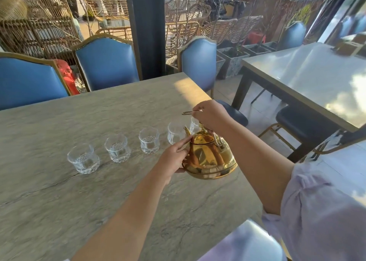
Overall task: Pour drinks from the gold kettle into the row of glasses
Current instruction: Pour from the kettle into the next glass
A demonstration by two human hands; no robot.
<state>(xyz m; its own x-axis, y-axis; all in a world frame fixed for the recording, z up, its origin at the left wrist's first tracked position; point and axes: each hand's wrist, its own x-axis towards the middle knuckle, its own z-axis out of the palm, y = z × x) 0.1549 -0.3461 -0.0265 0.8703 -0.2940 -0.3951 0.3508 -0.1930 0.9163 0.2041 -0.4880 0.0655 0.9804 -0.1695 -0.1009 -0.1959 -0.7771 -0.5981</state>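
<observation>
The shiny gold kettle (210,157) hangs just above the stone table (59,201) near its right edge, spout pointing away toward the glasses. My right hand (212,115) grips its raised handle from above. My left hand (172,157) presses against the kettle's left side, forefinger stretched toward the spout. Several clear cut glasses stand in a row running from front left to back right: the leftmost glass (83,158), a second glass (117,148), a third glass (149,140), a fourth glass (175,132), and a fifth glass (195,125) partly hidden behind my right hand. They look empty.
Blue padded chairs (107,62) with gold frames line the table's far side. A second table (309,76) stands to the right across a narrow aisle, with dark stools (293,120) beside it. A dark pillar (146,29) rises behind the table.
</observation>
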